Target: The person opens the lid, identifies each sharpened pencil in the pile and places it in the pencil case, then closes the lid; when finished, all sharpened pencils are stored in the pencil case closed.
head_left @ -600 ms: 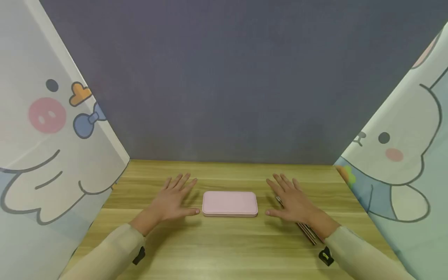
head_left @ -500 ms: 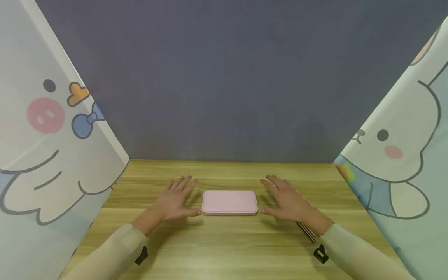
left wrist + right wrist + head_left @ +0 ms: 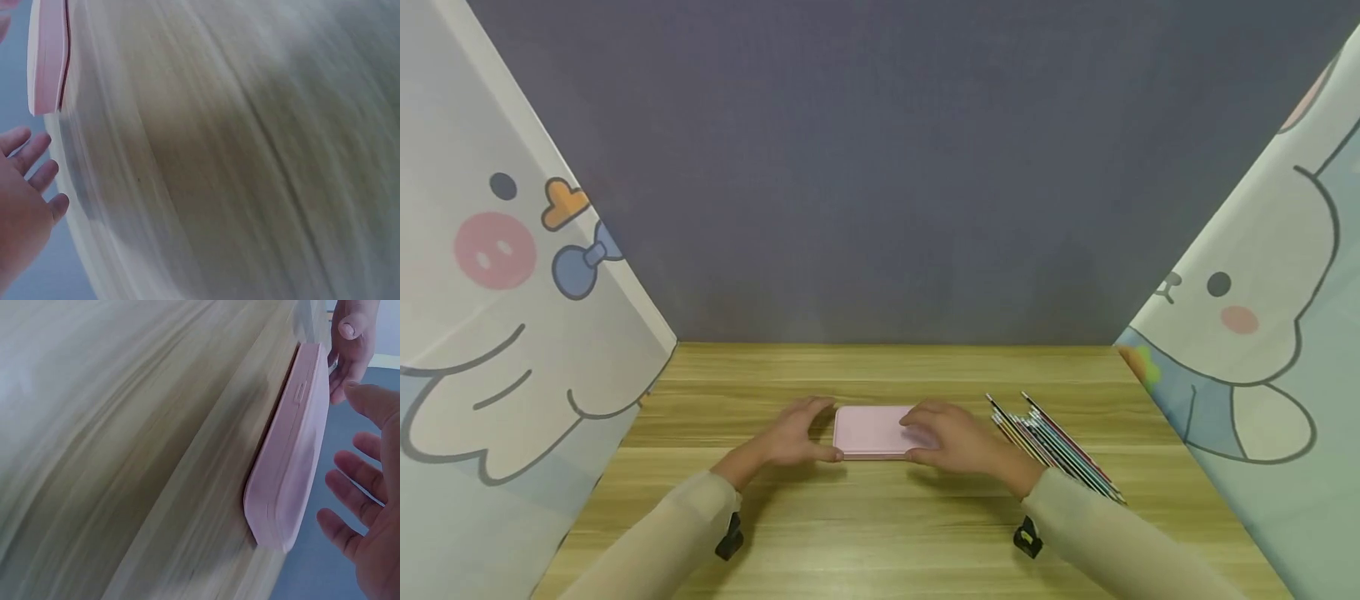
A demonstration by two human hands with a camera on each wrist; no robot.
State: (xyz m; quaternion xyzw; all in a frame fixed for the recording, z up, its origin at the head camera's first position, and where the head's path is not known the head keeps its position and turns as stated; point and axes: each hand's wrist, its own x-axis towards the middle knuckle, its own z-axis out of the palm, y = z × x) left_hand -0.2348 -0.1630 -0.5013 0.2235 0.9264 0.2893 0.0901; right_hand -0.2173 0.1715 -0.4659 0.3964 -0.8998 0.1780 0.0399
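Observation:
A flat pink case with rounded corners lies closed on the wooden table. The right wrist view shows a small catch on the long side of the case. My left hand is at its left end, thumb by the near corner; whether it touches cannot be told. In the left wrist view, the fingers of my left hand are spread and slightly bent. Over the right end of the case hovers my right hand, covering part of it. The right wrist view has a gap between my right hand and the case.
Several pencils lie in a loose slanting bundle right of the case, partly under the right forearm. A dark grey panel stands behind the table. Cartoon-printed panels flank it on the left and right.
Both hands have moved inward toward the case, the right one farther, and it now overlaps the case's right end. The pencils have come into fuller view. The case stays in place.

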